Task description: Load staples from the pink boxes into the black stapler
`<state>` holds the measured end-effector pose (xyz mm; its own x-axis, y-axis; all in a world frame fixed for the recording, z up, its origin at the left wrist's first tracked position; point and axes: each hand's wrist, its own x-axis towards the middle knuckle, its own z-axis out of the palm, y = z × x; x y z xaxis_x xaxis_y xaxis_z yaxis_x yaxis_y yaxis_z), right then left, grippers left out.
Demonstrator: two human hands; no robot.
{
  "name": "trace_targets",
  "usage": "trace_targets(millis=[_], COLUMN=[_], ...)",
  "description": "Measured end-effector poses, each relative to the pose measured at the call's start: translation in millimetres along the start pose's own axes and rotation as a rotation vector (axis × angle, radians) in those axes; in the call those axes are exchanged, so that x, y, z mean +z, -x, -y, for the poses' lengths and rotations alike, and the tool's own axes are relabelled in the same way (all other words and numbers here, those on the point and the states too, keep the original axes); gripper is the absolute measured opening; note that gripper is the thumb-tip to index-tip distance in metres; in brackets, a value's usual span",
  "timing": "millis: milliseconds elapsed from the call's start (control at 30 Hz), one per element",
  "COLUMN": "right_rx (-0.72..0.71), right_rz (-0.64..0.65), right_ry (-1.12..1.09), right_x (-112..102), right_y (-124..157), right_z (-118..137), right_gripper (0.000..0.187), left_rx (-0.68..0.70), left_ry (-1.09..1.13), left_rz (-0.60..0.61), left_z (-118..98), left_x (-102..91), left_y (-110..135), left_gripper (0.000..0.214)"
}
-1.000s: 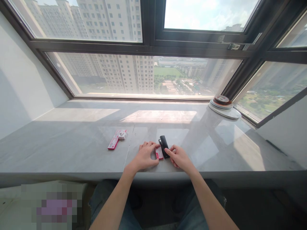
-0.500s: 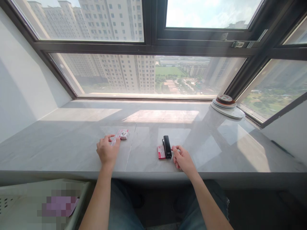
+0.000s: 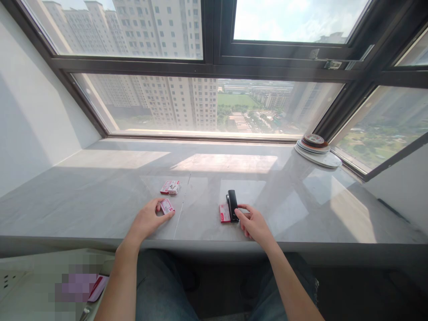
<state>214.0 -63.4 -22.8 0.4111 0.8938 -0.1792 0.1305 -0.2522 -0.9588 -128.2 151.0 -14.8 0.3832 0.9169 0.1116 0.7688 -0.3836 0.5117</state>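
Note:
My left hand [image 3: 149,219] grips a small red-and-white box [image 3: 167,206] between thumb and fingers, just above or on the counter. Slightly farther back lie what look like two similar small boxes [image 3: 170,187], side by side and touching. A black stapler [image 3: 232,203] rests at the centre right, its long body pointing away from me. My right hand [image 3: 252,220] is closed at the stapler's near right side, with the thumb on it. Partly under or against the stapler's left side lies another red-and-white box [image 3: 224,213].
The grey marble-look counter [image 3: 100,200] ends at a front edge close to my legs. A stack of plates or lids [image 3: 316,149] stands in the far right corner by the window. Below left is a pale bin [image 3: 26,303] with blurred contents.
My left hand has drawn one small box toward me, away from the others. My right thumb has moved left onto the stapler, which stays in place.

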Motion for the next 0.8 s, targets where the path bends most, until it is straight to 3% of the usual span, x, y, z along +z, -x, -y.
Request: trace_targets(millis=[67,267,333,433,533,633,667,733,800], right_rx=[0.003,-0.005,-0.014,-0.028,-0.032,-0.023,-0.020,-0.020,-0.023], right_rz=[0.010,0.001,0.000,0.003,0.007,0.002,-0.001,-0.003,-0.002], right_ry=[-0.004,-0.010,-0.014,-0.011,-0.008,-0.009,-0.009,-0.009,-0.006], right_x=[0.2,1.0,1.4,2.0,2.1,1.7,1.5,1.3,1.2], right_y=[0.8,-0.6,-2.1,-3.8,-4.1,-3.1,-2.6,-1.7,-1.1], right_z=[1.3,-2.2,-4.4,-7.3,-8.6,-7.8,-7.1,-5.6,-4.3], right_gripper=[0.058,0.059,0.059,0.058,0.057,0.056,0.056,0.055,0.055], left_rx=[0.112,0.501,0.557,0.592,0.611,0.573,0.513,0.297,0.079], left_ry=[0.084,0.295,0.282,0.224,0.196,0.172,0.143,0.022,-0.186], left_rz=[0.012,0.156,0.166,0.194,0.188,0.088,0.016,-0.136,-0.090], left_z=[-25.4,-137.6,-159.7,-172.0,-166.1,-137.7,-122.0,-83.9,-43.8], left_x=[4.4,40.8,57.3,76.9,78.8,55.1,42.7,16.5,-5.2], left_y=[-0.2,3.0,3.9,7.0,4.1,-20.3,-33.4,-61.8,-84.4], left_gripper=[0.062,0.059,0.056,0.052,0.063,0.057,0.046,0.046,0.047])
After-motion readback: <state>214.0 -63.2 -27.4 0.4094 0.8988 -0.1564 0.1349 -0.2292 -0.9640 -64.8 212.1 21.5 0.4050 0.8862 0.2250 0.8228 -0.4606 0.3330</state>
